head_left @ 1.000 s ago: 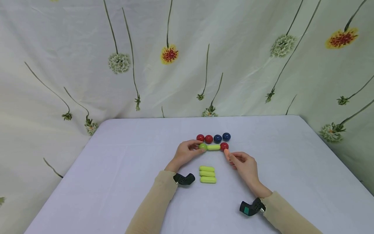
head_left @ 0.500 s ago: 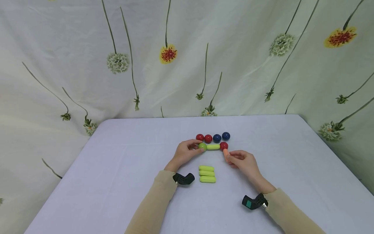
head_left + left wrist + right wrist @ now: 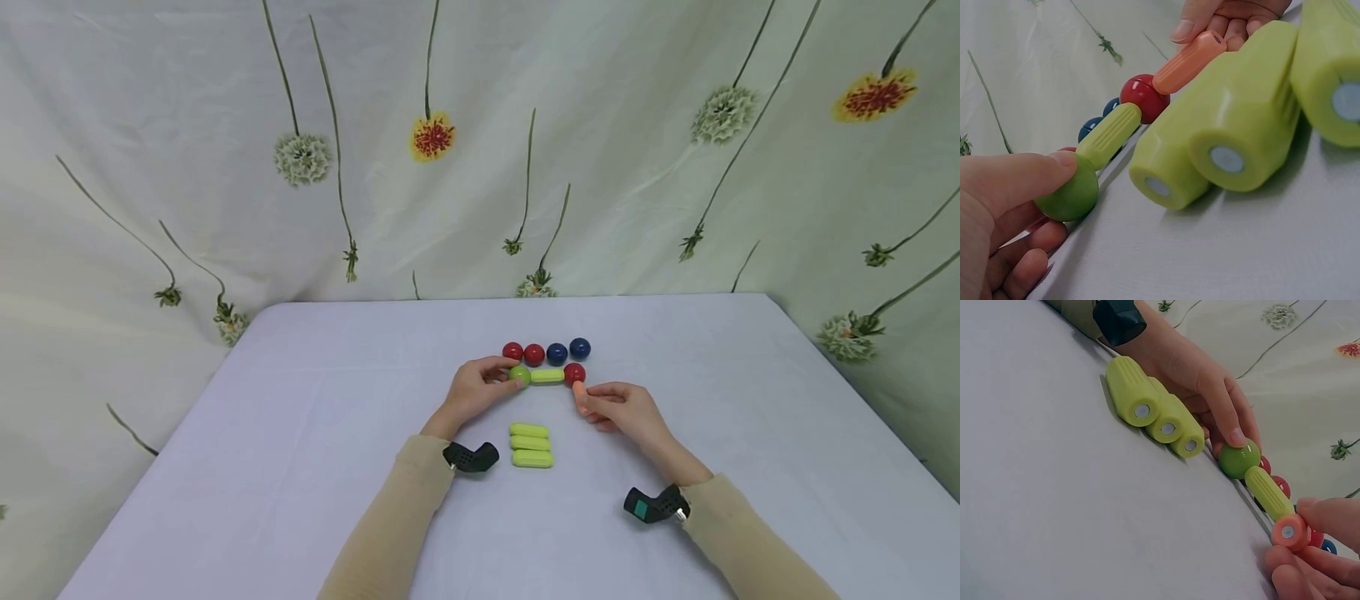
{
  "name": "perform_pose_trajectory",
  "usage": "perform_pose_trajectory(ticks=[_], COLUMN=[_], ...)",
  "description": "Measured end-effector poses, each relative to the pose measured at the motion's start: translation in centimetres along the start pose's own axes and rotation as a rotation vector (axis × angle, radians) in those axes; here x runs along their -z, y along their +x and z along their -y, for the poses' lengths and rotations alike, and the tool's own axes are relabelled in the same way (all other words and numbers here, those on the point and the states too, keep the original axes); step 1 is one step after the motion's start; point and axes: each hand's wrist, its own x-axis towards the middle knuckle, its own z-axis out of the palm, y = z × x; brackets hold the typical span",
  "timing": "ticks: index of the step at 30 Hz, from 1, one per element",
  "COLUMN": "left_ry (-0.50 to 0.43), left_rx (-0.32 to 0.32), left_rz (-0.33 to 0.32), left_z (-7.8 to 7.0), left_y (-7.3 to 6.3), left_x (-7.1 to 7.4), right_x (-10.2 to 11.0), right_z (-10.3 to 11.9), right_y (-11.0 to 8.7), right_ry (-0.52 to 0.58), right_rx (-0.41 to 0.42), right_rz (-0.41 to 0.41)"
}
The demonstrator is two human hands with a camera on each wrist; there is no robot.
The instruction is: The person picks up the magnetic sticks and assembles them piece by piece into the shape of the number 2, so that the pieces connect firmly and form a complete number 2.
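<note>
Between thumb and fingers my left hand (image 3: 472,390) pinches a green ball (image 3: 1067,195) at the left end of a joined magnetic piece. A yellow-green magnetic rod (image 3: 547,377) runs from that ball to a red ball (image 3: 574,374). Pinched in my right hand (image 3: 630,410) is an orange magnetic rod (image 3: 1189,61), its far end against the red ball's near side in the left wrist view. The right wrist view looks at the orange rod's near end, where a round metal disc (image 3: 1288,532) shows. There the orange rod hides most of the red ball.
Three loose yellow-green rods (image 3: 531,444) lie side by side between my forearms. Just behind the joined piece, two red balls (image 3: 534,355) and two dark blue balls (image 3: 557,354) form a row. A flower-patterned cloth (image 3: 480,167) hangs behind the white table (image 3: 337,350).
My right wrist and forearm have swung slightly up and to the right in the head view, and the orange rod has turned a little with the hand. The left hand stays put on the green ball.
</note>
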Motion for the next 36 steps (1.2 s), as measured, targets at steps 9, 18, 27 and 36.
perform_pose_trajectory(ticks=[9,18,27,36], left_ry=[0.002,0.002,-0.018,-0.018], left_rx=[0.004,0.005,-0.018,-0.017], left_rz=[-0.003,-0.010,-0.132,-0.318], left_z=[-0.12,-0.15,0.11,0.14], left_y=[-0.03,-0.06,0.10,0.66], left_x=[-0.03,-0.04,-0.34,-0.60], right_x=[0.37,0.56,0.50,0.48], right_z=[0.11,0.07,-0.01,0.08], right_y=[0.57,0.91,0.88,0.89], right_ry=[0.003,0.009,0.028,0.010], right_rx=[-0.027,-0.044,-0.037,-0.049], right_rz=[0.042,0.058,0.068,0.057])
